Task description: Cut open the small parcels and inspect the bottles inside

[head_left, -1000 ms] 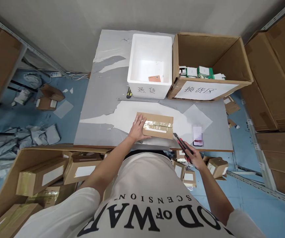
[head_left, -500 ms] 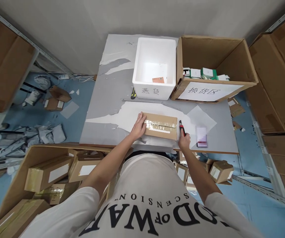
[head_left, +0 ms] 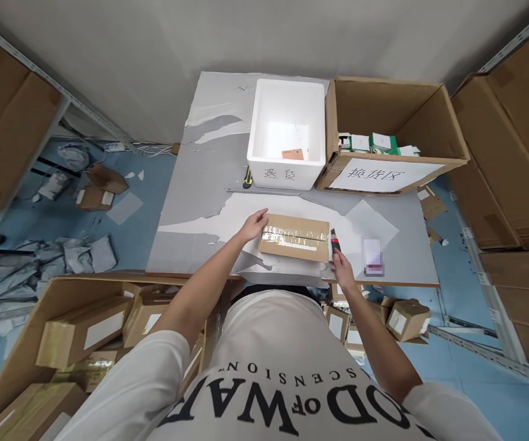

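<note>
A taped brown cardboard box [head_left: 295, 237] lies on the table in front of me, with strips of clear shiny tape and a white label on its top. My left hand [head_left: 254, 225] is at the box's far left corner, fingers stretched out; whether they press on the cardboard is hard to tell. My right hand [head_left: 342, 271] is closed around a red and black utility knife [head_left: 335, 240], just off the box's right end. The knife points away from me.
Behind the box stand a white foam bin [head_left: 286, 174] and a large carton [head_left: 395, 164] with small green and white boxes. A yellow cutter [head_left: 247, 177] lies beside the bin. Paper [head_left: 372, 219] and a blurred purple-white item [head_left: 372, 257] lie right. A carton of parcels [head_left: 80, 282] stands lower left.
My left hand has shifted off the top of the box to its far left corner. The box's left end has moved slightly left. My right hand still holds the knife.
</note>
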Motion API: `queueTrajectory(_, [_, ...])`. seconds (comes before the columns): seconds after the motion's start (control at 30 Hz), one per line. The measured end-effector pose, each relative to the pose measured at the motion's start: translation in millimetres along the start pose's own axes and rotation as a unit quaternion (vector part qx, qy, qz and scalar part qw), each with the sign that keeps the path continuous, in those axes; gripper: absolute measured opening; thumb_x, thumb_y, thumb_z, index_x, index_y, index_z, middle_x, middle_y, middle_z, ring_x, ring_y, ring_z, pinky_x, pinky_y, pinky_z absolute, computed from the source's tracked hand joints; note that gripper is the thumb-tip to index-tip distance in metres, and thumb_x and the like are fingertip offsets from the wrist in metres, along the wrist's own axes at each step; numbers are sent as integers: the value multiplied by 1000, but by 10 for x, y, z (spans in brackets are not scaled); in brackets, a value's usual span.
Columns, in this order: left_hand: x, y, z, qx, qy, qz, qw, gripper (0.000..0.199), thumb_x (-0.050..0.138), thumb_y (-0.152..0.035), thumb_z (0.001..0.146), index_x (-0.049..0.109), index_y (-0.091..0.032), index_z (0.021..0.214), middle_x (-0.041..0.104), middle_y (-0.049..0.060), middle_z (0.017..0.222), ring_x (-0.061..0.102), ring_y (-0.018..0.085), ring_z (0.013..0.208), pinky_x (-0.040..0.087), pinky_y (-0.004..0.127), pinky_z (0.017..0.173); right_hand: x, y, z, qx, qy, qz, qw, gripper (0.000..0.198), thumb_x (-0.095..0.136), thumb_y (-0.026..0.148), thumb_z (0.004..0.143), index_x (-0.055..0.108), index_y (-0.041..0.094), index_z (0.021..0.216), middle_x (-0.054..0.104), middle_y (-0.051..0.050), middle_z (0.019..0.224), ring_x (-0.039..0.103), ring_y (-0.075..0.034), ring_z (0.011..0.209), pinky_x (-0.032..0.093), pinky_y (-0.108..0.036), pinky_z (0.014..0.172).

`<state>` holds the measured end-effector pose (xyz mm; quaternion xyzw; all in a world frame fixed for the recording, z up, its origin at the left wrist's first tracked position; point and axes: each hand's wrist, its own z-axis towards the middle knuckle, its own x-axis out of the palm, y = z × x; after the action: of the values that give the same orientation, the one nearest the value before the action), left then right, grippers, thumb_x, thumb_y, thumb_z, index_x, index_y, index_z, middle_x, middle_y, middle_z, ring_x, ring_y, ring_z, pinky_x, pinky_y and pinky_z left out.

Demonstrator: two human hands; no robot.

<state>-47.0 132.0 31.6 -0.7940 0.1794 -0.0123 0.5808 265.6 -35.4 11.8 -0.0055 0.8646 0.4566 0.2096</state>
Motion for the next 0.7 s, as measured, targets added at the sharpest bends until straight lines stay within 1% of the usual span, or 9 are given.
queueTrajectory(0.07, [39,7,37,-20,10,-26,999,53,53,-43,85,52,-17,132,62,11,122,57,23,110,46,37,96,104,61,-225,54,54,147,986,62,48,61,83,42,35,139,49,-7,139,61,-25,108,53,-43,86])
queueTrajectory(0.1, [58,9,47,-30,11,-39,999,51,52,-43,86,53,-18,130,63,11,118,59,22,105,48,37,92,175,84,-325,65,68,203,975,62,54,61,80,43,38,137,48,-5,139,62,-25,107,54,-42,84])
queueTrajectory(0.17, [85,0,43,-44,5,-58,997,48,52,-45,85,56,-19,126,64,9,113,60,21,99,51,36,86,316,130,-460,56,65,270,959,60,61,58,76,47,39,132,50,-2,138,60,-23,113,52,-40,89])
queueTrajectory(0.23, [86,-28,-7,-53,-1,-71,996,48,53,-47,85,57,-20,124,64,9,113,61,20,97,53,36,83,395,198,-475,34,42,287,956,57,63,55,76,50,37,128,54,-2,135,56,-20,119,48,-37,96])
queueTrajectory(0.33, [40,-73,-191,-56,-11,-93,994,50,49,-49,88,54,-21,128,61,10,123,59,22,108,54,36,85,345,375,-285,3,23,254,967,53,61,53,77,51,34,125,54,-2,133,56,-18,118,48,-33,97])
queueTrajectory(0.4, [11,-71,-373,-47,-31,-114,992,50,47,-50,89,53,-21,130,57,11,131,56,23,117,53,38,90,252,552,-65,-25,16,209,978,51,60,51,78,50,33,124,55,-3,131,59,-18,112,51,-32,92])
queueTrajectory(0.5, [40,10,-667,-34,-78,-159,984,51,50,-50,89,54,-21,130,54,9,137,53,24,123,51,41,97,181,873,300,-60,27,126,990,46,56,50,80,52,28,120,60,-5,117,63,-17,98,55,-31,81])
queueTrajectory(0.57, [117,101,-841,-38,-103,-181,977,53,55,-50,86,55,-21,130,56,8,135,55,23,121,49,41,101,220,1091,521,-72,43,86,993,43,55,48,81,52,26,118,61,-4,110,63,-16,89,57,-30,75])
queueTrajectory(0.7, [353,276,-1111,-73,-151,-222,961,62,67,-53,77,59,-18,127,65,6,123,61,23,113,45,45,105,419,1437,866,-85,58,31,994,35,55,40,83,51,25,114,61,-5,109,60,-15,86,58,-30,70])
